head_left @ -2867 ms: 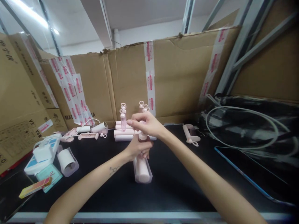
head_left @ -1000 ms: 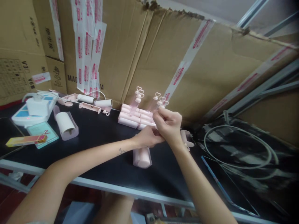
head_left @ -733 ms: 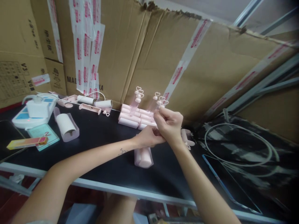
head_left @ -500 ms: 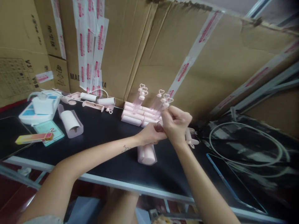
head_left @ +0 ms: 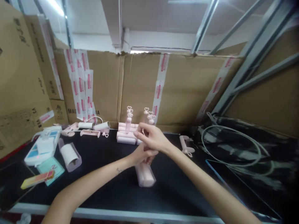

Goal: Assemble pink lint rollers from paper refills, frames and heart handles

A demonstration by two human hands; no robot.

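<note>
My left hand (head_left: 141, 154) and my right hand (head_left: 153, 137) meet over the middle of the black table. Both have curled, pinched fingers; whatever lies between them is hidden or too small to make out. Just below my left hand lies a pale pink rounded piece in a translucent holder (head_left: 145, 176), its far end covered by the fingers. Behind the hands, several pink and white cylinders (head_left: 126, 137) lie in rows, partly hidden by my right hand. Clear pinkish tubes with heart-shaped loop tops (head_left: 129, 115) stand upright on them.
At left are a white and blue device (head_left: 44, 144), a teal packet (head_left: 51, 169), a yellow-orange box (head_left: 37, 179) and a white cylinder in a pink holder (head_left: 70, 155). Pink parts (head_left: 90, 133) lie behind. Rightward are another pink part (head_left: 185, 145), a coiled hose (head_left: 233, 146) and cardboard walls (head_left: 187, 90).
The view has tilted upward, showing more ceiling and frame. My right hand has turned from an upright fist to a lower, flatter pinch, closer over my left hand.
</note>
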